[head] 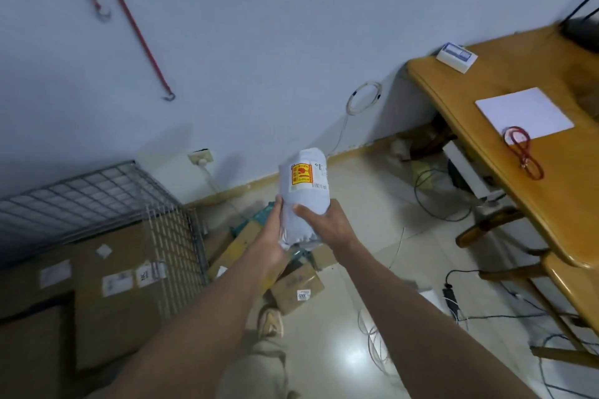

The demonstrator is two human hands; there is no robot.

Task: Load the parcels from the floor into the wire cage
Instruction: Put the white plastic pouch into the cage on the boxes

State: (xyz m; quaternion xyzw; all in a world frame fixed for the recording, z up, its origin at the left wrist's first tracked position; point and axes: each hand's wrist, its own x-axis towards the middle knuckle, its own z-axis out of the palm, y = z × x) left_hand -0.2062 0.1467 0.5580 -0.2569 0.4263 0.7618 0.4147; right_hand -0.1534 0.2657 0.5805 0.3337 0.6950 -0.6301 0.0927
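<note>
we judge the parcel [304, 194] soft and light, both hands, left [274, 236] and right [327, 223], clamped around its lower half.

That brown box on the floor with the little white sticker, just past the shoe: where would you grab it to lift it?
Probably by its two long side edges, coming down from above. The brown box lies flat with its broad top facing up, wedged against other parcels, so its ends are crowded. Both hands are busy now: the left hand and right hand hold a white bagged parcel.

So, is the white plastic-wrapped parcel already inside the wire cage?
No, both hands hold the white plastic-wrapped parcel in the air, right of the wire cage.
</note>
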